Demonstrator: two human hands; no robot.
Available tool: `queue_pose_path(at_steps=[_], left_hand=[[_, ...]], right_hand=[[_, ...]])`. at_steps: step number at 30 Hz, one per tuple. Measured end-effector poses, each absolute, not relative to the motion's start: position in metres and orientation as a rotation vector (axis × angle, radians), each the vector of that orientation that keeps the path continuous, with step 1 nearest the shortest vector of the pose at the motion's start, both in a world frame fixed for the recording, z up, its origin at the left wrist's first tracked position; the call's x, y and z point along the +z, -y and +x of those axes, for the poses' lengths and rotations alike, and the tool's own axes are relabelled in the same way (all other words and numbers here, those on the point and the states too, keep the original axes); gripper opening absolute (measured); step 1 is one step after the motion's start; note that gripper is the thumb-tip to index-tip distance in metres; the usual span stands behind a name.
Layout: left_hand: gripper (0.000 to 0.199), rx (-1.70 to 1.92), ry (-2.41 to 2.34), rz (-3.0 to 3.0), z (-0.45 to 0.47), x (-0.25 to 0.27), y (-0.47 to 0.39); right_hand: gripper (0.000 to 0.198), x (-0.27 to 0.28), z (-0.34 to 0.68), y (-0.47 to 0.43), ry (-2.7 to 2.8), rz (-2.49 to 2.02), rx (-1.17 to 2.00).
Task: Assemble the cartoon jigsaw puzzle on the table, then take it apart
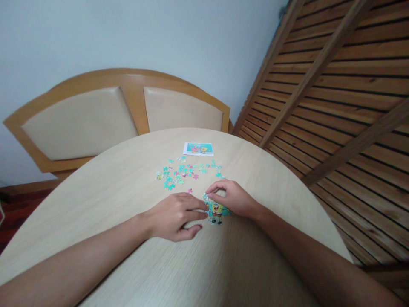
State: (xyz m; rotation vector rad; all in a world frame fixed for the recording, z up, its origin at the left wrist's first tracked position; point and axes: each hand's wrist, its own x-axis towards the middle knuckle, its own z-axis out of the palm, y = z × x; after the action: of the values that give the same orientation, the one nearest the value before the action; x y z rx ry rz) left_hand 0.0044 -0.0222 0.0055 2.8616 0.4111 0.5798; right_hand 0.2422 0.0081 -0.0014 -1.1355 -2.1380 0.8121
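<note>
A partly joined jigsaw puzzle [217, 209] with a yellow cartoon figure lies on the table in front of me. My right hand [231, 197] is at its upper edge, thumb and index finger pinched on a small pale teal puzzle piece [205, 196]. My left hand [180, 215] rests palm down, fingers stretched out, its fingertips touching the left edge of the joined part. A pink puzzle piece [190, 191] sits just beyond my left hand. The right hand covers part of the joined section.
Several loose teal, pink and yellow pieces [179, 172] are scattered farther back on the round wooden table [134, 264]. Behind them lies a reference picture card [200, 149]. A padded bench back [134, 102] stands against the wall, and slatted wood [332, 106] is at the right.
</note>
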Motion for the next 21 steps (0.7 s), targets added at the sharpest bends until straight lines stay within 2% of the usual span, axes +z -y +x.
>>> queue_pose_path(at_steps=[21], left_hand=[[0.03, 0.597, -0.394, 2.889, 0.0049, 0.0019, 0.0206]], right_hand=[[0.008, -0.0045, 0.2415, -0.0082, 2.198, -1.118, 0.727]])
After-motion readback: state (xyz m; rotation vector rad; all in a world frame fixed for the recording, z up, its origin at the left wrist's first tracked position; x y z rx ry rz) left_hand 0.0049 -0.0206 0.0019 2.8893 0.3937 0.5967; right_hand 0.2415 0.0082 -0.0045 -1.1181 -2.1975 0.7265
